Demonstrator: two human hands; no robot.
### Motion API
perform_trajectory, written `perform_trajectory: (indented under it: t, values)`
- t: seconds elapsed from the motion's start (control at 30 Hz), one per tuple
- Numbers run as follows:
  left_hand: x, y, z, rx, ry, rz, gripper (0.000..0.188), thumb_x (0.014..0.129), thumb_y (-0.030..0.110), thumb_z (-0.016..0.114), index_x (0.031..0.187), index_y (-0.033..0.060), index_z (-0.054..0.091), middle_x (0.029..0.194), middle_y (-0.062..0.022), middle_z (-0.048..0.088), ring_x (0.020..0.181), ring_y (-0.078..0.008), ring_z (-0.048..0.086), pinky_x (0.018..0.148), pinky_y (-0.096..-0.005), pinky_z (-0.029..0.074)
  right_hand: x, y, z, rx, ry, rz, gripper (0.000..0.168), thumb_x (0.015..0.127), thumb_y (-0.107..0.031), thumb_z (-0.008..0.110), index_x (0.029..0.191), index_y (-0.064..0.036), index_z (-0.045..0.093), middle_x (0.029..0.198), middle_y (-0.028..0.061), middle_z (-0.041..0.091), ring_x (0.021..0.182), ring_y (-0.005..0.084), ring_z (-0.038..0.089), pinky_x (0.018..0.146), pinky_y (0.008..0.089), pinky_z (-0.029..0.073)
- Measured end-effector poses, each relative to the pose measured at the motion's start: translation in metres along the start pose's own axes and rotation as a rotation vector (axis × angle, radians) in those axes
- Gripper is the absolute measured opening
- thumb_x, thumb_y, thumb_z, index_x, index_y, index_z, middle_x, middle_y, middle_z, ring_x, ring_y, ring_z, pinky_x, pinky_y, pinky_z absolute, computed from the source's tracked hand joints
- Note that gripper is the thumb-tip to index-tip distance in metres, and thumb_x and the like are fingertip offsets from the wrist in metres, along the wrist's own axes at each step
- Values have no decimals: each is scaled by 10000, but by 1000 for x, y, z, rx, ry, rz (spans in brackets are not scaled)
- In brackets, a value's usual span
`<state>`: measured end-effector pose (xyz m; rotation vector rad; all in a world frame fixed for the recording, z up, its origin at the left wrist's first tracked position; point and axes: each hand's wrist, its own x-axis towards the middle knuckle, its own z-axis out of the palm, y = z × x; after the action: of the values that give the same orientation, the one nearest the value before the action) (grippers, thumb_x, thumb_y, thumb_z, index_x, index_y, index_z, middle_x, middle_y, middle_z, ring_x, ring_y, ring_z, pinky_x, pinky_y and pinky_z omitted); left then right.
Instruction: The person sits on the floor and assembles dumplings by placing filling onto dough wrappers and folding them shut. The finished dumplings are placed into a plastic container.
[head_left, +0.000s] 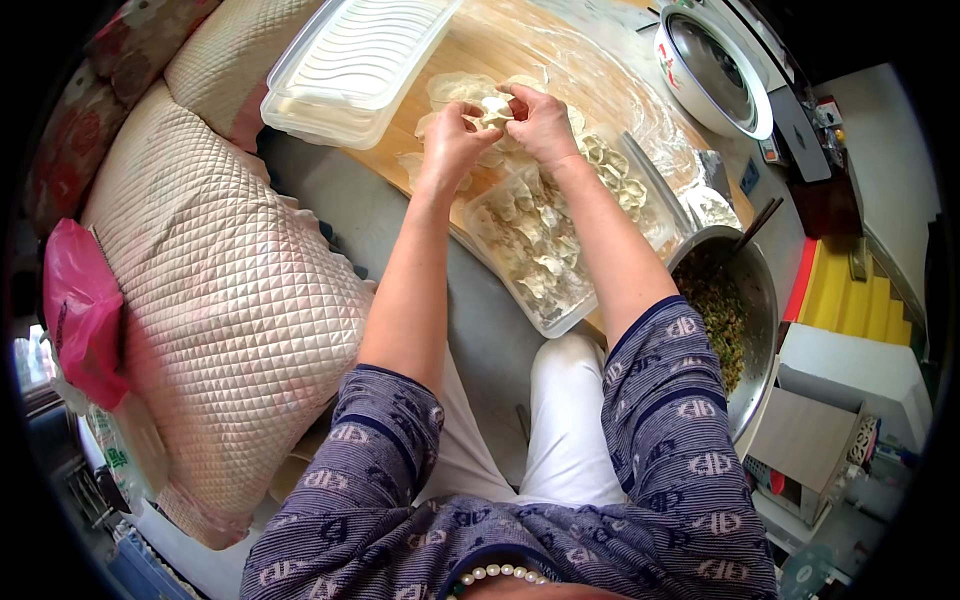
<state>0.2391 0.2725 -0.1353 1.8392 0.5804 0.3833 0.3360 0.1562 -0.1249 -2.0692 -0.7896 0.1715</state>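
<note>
Between the fingertips of my left hand (456, 139) and my right hand (541, 124) is a pale dumpling (495, 111), pinched from both sides. It is held above flat round dough wrappers (459, 88) that lie on a floured wooden board (592, 71). Below my forearms sits a clear plastic container (559, 330) with several folded dumplings (544, 225) in it; my right forearm hides part of it. More folded dumplings (619, 171) lie to the right of that forearm.
A steel bowl (765, 360) of chopped filling (712, 322) with chopsticks (757, 225) stands at the right. A lidded plastic container (360, 60) overhangs the board's left edge. An enamel basin (679, 82) is at the far right. A quilted sofa (225, 300) fills the left side.
</note>
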Motion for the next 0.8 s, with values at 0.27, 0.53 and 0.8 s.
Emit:
perform_trajectory:
  t: [0.27, 0.53, 0.8]
  values:
    - [8, -14, 16, -104, 102, 118, 204, 805, 166, 708, 923, 5, 664, 781, -54, 648, 687, -107, 579, 615, -261, 467, -3, 5, -2, 13, 9, 40, 437, 697, 1, 610, 1117, -107, 659, 800, 119, 684, 739, 229, 664, 725, 331, 526]
    - [-6, 26, -49, -818, -215, -111, 178, 859, 49, 626, 1036, 34, 633, 934, -75, 664, 818, -130, 629, 710, -254, 508, 5, 40, -2, 52, 17, 195, 459, 680, -26, 650, 1130, -114, 667, 850, 73, 707, 770, 174, 672, 775, 284, 524]
    - [-36, 3, -34, 416, -428, 197, 242, 704, 13, 601, 908, 57, 722, 892, -106, 675, 797, -186, 652, 714, -314, 513, 9, 40, -5, 222, -59, 171, 535, 669, 19, 630, 1194, -82, 629, 970, 72, 707, 844, 140, 670, 789, 263, 516]
